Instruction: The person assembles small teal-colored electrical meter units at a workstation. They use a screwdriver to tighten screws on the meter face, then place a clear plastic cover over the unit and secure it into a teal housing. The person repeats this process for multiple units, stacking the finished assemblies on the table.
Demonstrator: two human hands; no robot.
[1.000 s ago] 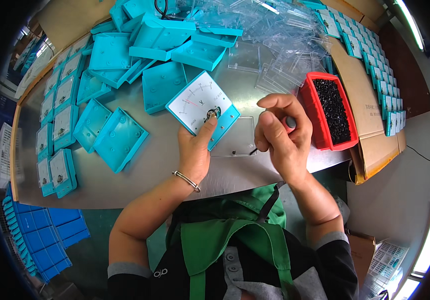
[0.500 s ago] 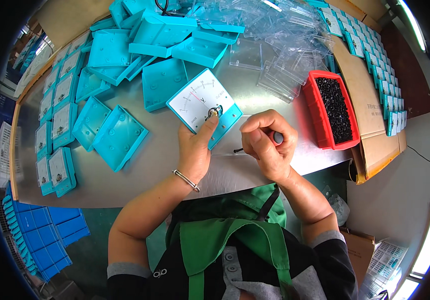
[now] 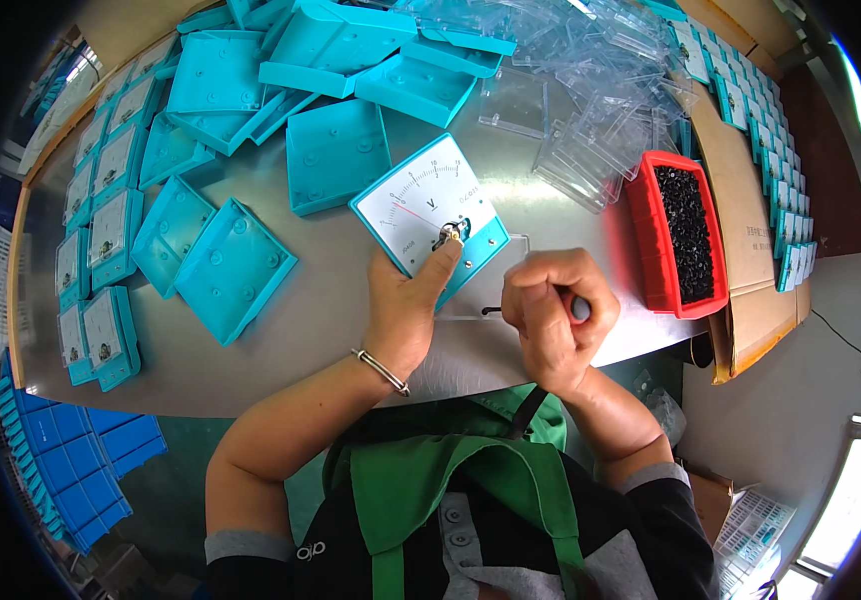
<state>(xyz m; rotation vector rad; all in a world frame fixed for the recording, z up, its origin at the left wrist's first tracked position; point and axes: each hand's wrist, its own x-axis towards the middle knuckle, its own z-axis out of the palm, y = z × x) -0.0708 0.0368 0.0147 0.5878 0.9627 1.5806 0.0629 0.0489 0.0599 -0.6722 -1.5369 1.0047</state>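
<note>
Your left hand (image 3: 406, 305) is pinning the square turquoise analog meter with white dial (image 3: 431, 217) on the grey tabletop (image 3: 331, 300), thumb on its centre screw. Your right hand (image 3: 551, 315), raised open-fingered a second ago, is now fisting a dark-tipped screwdriver (image 3: 496, 311) just beside it, readying fastening.

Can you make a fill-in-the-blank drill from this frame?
1. The left hand steadies a teal meter whose dial face is ____ in colour.
2. The right hand is closed around a ____.
3. The small black parts fill a ____ tray.
4. The left wrist wears a ____.

Missing words: white; screwdriver; red; bracelet
</note>
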